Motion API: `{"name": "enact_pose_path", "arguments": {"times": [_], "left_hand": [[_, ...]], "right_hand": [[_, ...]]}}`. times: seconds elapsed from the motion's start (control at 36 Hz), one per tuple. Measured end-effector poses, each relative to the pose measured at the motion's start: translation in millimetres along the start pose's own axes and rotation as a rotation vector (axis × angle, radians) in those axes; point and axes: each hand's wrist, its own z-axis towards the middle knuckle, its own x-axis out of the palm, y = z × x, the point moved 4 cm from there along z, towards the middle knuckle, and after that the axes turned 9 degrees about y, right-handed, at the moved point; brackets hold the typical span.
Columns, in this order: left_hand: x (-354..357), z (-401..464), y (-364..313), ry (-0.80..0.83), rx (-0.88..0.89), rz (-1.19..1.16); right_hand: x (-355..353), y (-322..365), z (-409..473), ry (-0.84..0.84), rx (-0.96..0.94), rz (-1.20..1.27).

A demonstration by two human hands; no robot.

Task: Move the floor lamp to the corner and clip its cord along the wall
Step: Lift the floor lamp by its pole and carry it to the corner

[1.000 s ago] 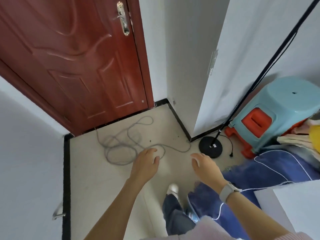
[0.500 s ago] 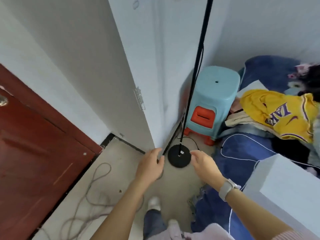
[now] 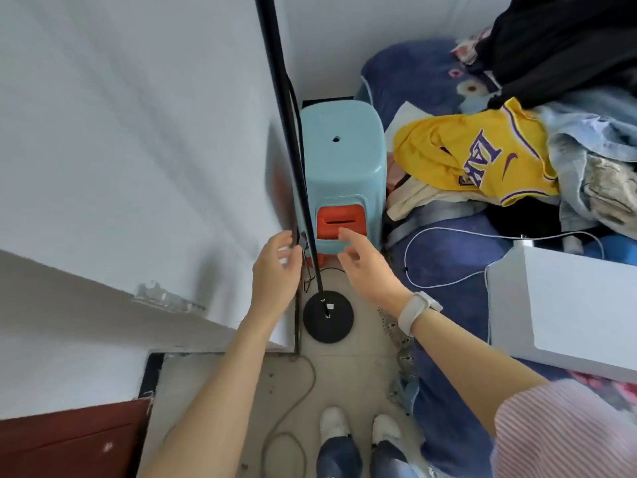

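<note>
The floor lamp has a thin black pole (image 3: 287,115) rising out of the top of the view and a round black base (image 3: 328,316) on the floor beside the white wall. Its black cord (image 3: 297,125) runs down along the pole and loops on the floor near the base. My left hand (image 3: 275,267) is just left of the pole, fingers spread, thumb close to the cord. My right hand (image 3: 370,267) is just right of the pole, fingers apart. Neither hand holds anything.
A light blue stool (image 3: 341,160) stacked on an orange one stands right behind the lamp. A blue bed (image 3: 448,257) with clothes and a yellow jersey (image 3: 482,157) lies to the right. A white box (image 3: 565,305) sits at right. A grey cable (image 3: 293,401) lies by my feet.
The view has swung right and closer to the lamp. Both hands have risen from near the base to either side of the pole.
</note>
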Motion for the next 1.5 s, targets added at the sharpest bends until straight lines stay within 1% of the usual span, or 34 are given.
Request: {"name": "enact_pose_path", "arguments": {"times": [0.19, 0.33, 0.5, 0.58, 0.69, 0.78, 0.86, 0.97, 1.03, 1.08, 1.14, 1.25, 1.33, 1.42, 1.5], "left_hand": [[4.6, 45.1, 9.2, -0.085, 0.098, -0.077], [7.3, 55.8, 14.2, -0.113, 0.193, -0.035], [7.3, 68.6, 9.0, -0.189, 0.257, 0.014], [6.6, 71.9, 3.8, -0.201, 0.282, 0.058], [8.4, 74.7, 2.1, -0.216, 0.274, 0.067], [15.5, 76.2, 2.0, -0.196, 0.243, 0.071], [26.3, 77.7, 3.6, -0.150, 0.188, 0.028], [39.9, 81.3, 16.1, -0.042, 0.082, -0.125], [48.1, 81.8, 23.4, 0.016, 0.069, -0.170], [57.2, 82.3, 30.3, 0.042, 0.064, -0.195], [65.3, 82.7, 35.6, 0.033, 0.052, -0.206], [70.1, 86.2, 42.4, -0.037, 0.086, -0.162], [67.4, 90.6, 44.2, -0.073, 0.125, -0.121], [66.5, 94.4, 45.3, -0.070, 0.143, -0.108], [67.1, 96.6, 52.7, -0.060, 0.138, -0.096]], "right_hand": [[8.1, 11.0, 77.3, 0.101, -0.154, 0.057], [18.0, 2.8, 101.4, 0.044, -0.226, 0.026], [24.6, -6.3, 124.9, 0.100, -0.306, 0.082], [28.2, -20.1, 126.4, 0.141, -0.257, 0.127], [25.0, -36.1, 121.7, 0.083, -0.213, 0.159], [21.9, -43.5, 116.8, 0.053, -0.187, 0.137], [21.3, -58.1, 114.4, 0.033, -0.138, 0.102], [25.6, -89.8, 106.4, 0.125, -0.036, 0.056], [27.4, -101.6, 102.2, 0.132, -0.048, 0.036], [29.4, -105.9, 101.1, 0.108, -0.106, 0.027], [34.8, -109.2, 101.7, 0.109, -0.142, 0.023], [50.4, -123.9, 99.5, 0.185, -0.097, 0.096], [58.6, -134.4, 96.6, 0.210, -0.086, 0.139], [64.8, -148.4, 94.0, 0.241, 0.004, 0.177], [67.3, -169.1, 90.1, 0.231, 0.065, 0.178]]}}
